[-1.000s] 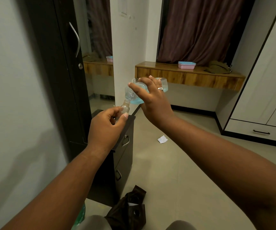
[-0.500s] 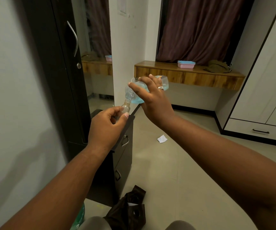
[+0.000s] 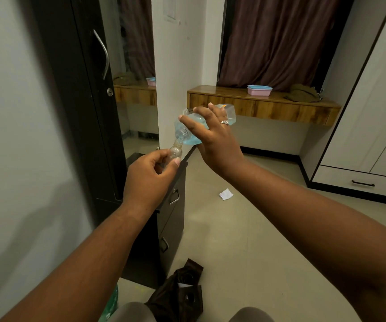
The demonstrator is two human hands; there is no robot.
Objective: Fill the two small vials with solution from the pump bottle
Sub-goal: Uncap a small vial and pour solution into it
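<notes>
The clear plastic bottle with blue liquid (image 3: 207, 126) is smooth and rounded, tipped with its open threaded neck pointing down to the left. Its mouth touches the top of the small clear glass vial (image 3: 175, 153), which is narrow and stands almost upright in the air above the black drawer cabinet (image 3: 173, 205). Behind are a wooden shelf (image 3: 264, 105) with a pink box with blue lid (image 3: 259, 90), a brown curtain (image 3: 278, 40) and a white paper scrap (image 3: 226, 194) on the floor. The right hand (image 3: 213, 138) grips the bottle from behind, fingers spread and curved around it. The left hand (image 3: 150, 177) pinches the vial between thumb and curled fingers.
</notes>
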